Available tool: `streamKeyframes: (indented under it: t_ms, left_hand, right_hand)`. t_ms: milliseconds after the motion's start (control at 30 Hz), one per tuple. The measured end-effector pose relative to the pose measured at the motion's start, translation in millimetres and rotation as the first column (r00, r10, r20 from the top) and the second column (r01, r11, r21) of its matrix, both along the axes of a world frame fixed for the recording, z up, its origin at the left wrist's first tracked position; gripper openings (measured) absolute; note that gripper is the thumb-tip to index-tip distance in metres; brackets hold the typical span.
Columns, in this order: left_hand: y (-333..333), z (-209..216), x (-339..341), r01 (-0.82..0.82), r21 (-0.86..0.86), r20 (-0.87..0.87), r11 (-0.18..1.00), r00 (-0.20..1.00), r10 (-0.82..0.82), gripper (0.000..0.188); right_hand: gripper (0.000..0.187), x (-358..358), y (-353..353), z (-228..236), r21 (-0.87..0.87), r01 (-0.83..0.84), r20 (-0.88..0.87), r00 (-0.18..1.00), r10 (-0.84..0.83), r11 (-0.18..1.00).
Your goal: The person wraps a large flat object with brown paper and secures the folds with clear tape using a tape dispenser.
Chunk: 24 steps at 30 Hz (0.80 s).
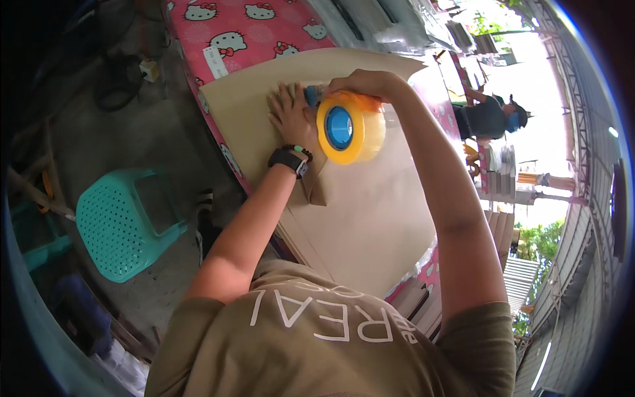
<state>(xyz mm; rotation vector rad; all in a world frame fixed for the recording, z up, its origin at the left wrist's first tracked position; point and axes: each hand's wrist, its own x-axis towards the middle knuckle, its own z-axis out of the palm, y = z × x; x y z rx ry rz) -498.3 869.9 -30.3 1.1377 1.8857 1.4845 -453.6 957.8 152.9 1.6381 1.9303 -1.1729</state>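
A large sheet of brown cardboard [370, 212] lies on the table before me, with a folded flap [319, 188] near its middle. My left hand [289, 114] presses flat on the cardboard, its fingers spread. Just to the right, my right hand [362, 83] grips a tape dispenser [340, 127] from above. The dispenser has a blue hub, a yellow ring and an orange part beneath my fingers, and carries a wide roll of clear tape [374, 137]. Its blue front end is close beside my left fingers. My right palm and some fingertips are hidden.
A pink patterned cloth [264, 33] covers the table. Plastic-wrapped flat stacks [370, 26] lie at its far side. A teal plastic stool [109, 225] stands on the floor to the left. Another person [488, 119] in dark clothes is at the right, near more stacks.
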Motion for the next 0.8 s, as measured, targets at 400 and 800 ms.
streamKeyframes:
  t_ms: [400, 800]
  left_hand:
    - [4.8, -1.9, 1.3, -0.043, -0.069, -0.08, 0.997, 0.996, 0.038, 0.052]
    - [-4.3, 27.1, -1.9, 0.442, -0.234, -0.683, 0.866, 0.56, -0.47, 0.051]
  right_hand:
    - [0.054, 72.0, -102.2, -0.5, -0.268, -0.182, 0.187, 0.954, 0.236, 0.946]
    - [0.053, 32.2, -164.3, -60.0, -0.941, -0.033, 0.248, 0.611, 0.752, 0.338]
